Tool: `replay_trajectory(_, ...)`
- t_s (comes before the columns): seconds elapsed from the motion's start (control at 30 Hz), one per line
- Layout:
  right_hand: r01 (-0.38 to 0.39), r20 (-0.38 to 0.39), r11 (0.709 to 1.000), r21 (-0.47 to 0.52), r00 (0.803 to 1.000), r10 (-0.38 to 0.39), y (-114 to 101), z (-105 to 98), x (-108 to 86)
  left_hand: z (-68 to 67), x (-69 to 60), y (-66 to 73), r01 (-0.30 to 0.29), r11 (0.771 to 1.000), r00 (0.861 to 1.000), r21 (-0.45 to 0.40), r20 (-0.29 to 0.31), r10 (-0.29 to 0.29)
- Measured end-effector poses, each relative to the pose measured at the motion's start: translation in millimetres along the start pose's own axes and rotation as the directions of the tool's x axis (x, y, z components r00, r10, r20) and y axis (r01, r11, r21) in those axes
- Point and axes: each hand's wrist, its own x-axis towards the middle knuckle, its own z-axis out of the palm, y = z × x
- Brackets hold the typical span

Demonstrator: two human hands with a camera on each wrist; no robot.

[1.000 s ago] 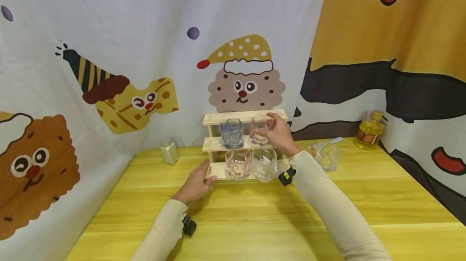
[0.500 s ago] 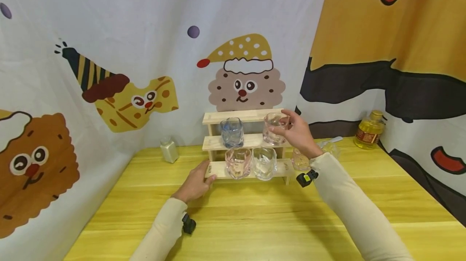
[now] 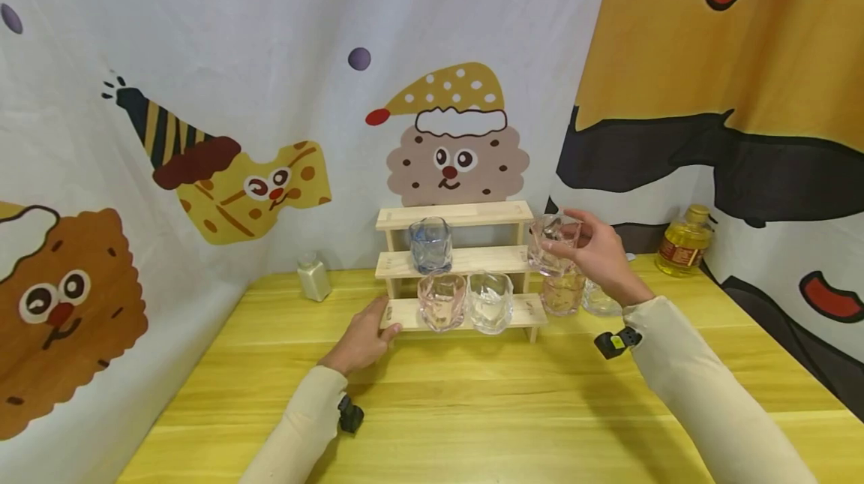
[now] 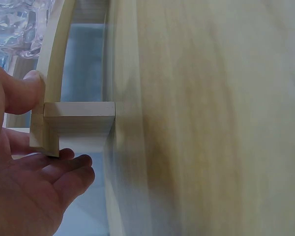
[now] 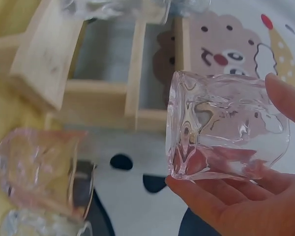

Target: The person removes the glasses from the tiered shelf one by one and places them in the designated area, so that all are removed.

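Note:
A three-step wooden rack (image 3: 466,214) stands against the curtain. My left hand (image 3: 358,341) grips the left end of its bottom step; in the left wrist view the thumb lies on top of the board and the fingers pass underneath. Off the rack's right side, my right hand (image 3: 604,255) holds a pale pink drinking glass (image 5: 226,128) in the air between thumb and fingers. A blue glass (image 3: 430,246) stands on the middle step. The bottom step bears a pink glass (image 3: 442,304) and a clear glass (image 3: 490,304).
Below the raised glass, another pink glass (image 3: 562,295) stands on the wooden table (image 3: 432,409), beside a partly hidden clear glass (image 3: 598,300). An oil bottle (image 3: 685,244) is at the back right, a small white-filled jar (image 3: 313,278) left of the rack. A printed curtain (image 3: 304,94) hangs behind.
My right hand has carried the pale pink glass from the right part of the middle step rightwards, past the rack's end. The left hand has stayed on the rack.

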Motion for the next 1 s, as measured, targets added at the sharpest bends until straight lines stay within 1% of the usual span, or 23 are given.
replay_trajectory(0.23,0.005,-0.059,1.000,-0.030,0.998,-0.007,24.6,-17.7,-5.4,1.8,0.0,-1.7,0.001,1.000,1.000,-0.001,0.006,-0.001)
replay_trajectory(0.43,-0.024,-0.102,0.998,-0.061,0.995,0.017,45.4,-33.8,-7.9,2.5,0.0,-1.9,0.001,1.000,1.000,-0.003,0.003,-0.001)
replay_trajectory(0.53,-0.042,-0.103,0.997,-0.061,0.994,0.036,56.2,-42.9,-9.2,2.6,0.9,-1.3,0.005,1.000,1.000,-0.006,0.003,-0.005)
replay_trajectory(0.8,-0.082,-0.113,0.990,-0.118,0.991,0.068,82.1,-65.8,-10.6,3.0,0.3,-0.8,0.005,1.000,1.000,-0.010,0.013,-0.005)
replay_trajectory(1.0,-0.125,-0.151,0.989,-0.084,0.982,0.111,95.6,-78.4,-7.1,1.2,0.0,-0.9,0.002,1.000,1.000,-0.014,0.001,-0.002)
